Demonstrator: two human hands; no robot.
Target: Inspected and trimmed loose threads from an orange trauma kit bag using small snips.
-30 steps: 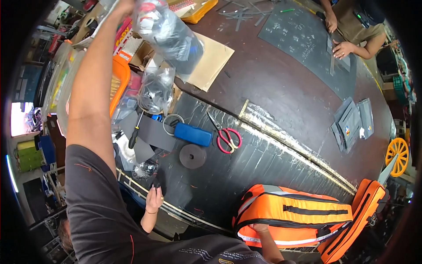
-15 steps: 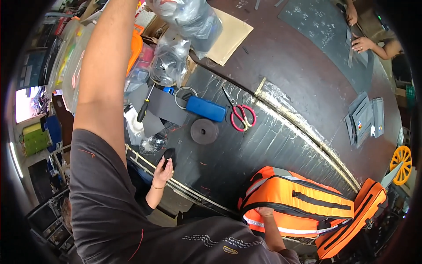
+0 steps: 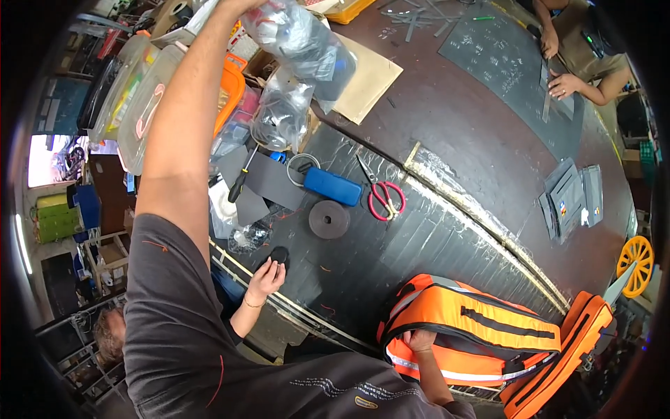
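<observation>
My left arm reaches far across the left of the table. My left hand (image 3: 243,5) is cut by the upper edge of the view, beside a clear plastic bag (image 3: 296,42) of things; its fingers are hidden. At the lower right, my right hand (image 3: 420,340) has its fingers curled over the open edge of an orange backpack (image 3: 436,307) with black zips and silver strips. The backpack lies on its side, and a separate-looking orange flap or pouch (image 3: 558,359) sits at its right end.
Another person's hand (image 3: 266,281) holds a small black oval thing near the table edge. Red-handled scissors (image 3: 386,200), a blue case (image 3: 333,186), a webbing roll (image 3: 329,219) and a screwdriver (image 3: 242,176) lie mid-table. At the far right, another worker's hands (image 3: 564,84) rest on dark sheet (image 3: 488,66).
The view has shifted, so the tabletop things appear slightly lower. Part of my left hand now shows at the upper edge. My right hand stays at the backpack, its fingers more visible.
</observation>
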